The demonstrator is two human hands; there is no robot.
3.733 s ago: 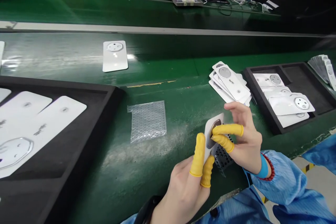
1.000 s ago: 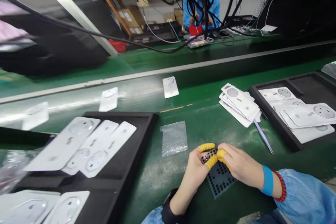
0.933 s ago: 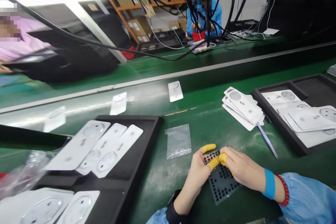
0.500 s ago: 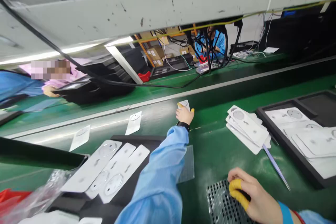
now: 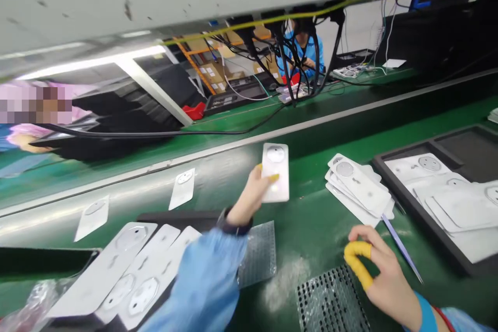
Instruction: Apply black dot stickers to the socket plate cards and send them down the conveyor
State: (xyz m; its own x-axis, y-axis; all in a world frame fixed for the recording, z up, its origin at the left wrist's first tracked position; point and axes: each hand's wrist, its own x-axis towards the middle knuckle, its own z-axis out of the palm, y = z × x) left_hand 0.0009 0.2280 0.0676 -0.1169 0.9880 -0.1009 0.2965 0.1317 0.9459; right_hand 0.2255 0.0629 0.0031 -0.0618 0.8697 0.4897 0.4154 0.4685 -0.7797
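Note:
My left hand (image 5: 249, 198) grips a white rectangular card (image 5: 275, 172) with a round silver-edged disc at its far end. Yellow finger cots show on its fingertips at the card's edge. My right hand (image 5: 383, 277), also wearing yellow finger cots, hangs above a black perforated mat (image 5: 330, 301). Its curled fingertips meet, and I see nothing between them. A loose stack of similar white cards (image 5: 360, 187) lies further ahead of that hand, and a thin pale-blue strip (image 5: 400, 248) lies beside the stack.
A black foam tray of white cards (image 5: 412, 163) stands at the right, and another (image 5: 175, 215) lies under my left sleeve. Bubble wrap (image 5: 259, 254) is on the green bench. White cards (image 5: 182, 189) lie on the belt. A co-worker (image 5: 303, 49) sits beyond hanging cables.
My left hand has brought the white card off the belt, towards me and to the right, and now shows it larger. My right hand has moved a little up and away from the mat.

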